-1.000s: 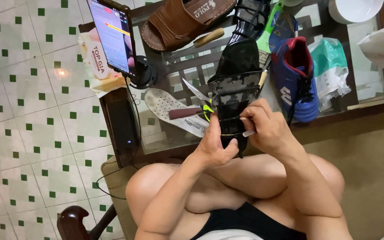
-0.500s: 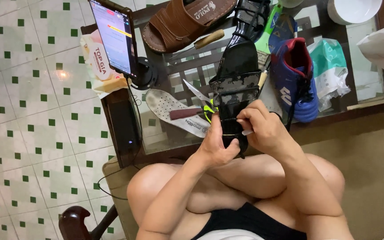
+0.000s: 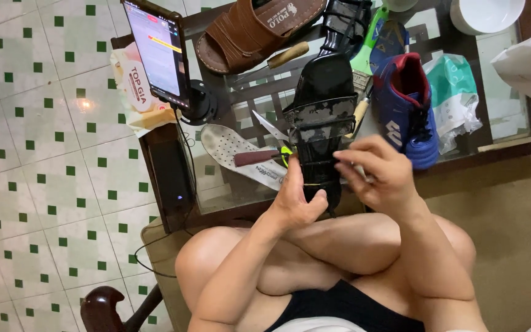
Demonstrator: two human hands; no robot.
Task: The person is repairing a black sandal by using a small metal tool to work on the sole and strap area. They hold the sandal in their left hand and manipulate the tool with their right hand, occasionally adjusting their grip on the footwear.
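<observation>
Glass table [image 3: 511, 117] underlies both hands gripping black sandal [image 3: 321, 123].

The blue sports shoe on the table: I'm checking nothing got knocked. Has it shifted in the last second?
No. The blue sports shoe lies in the same spot beside the green plastic bag, apart from both hands.

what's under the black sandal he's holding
Under the black sandal lie the glass tabletop, a knife and a white insole. The left hand covers its lower end, so what lies beneath there is hidden.
</observation>
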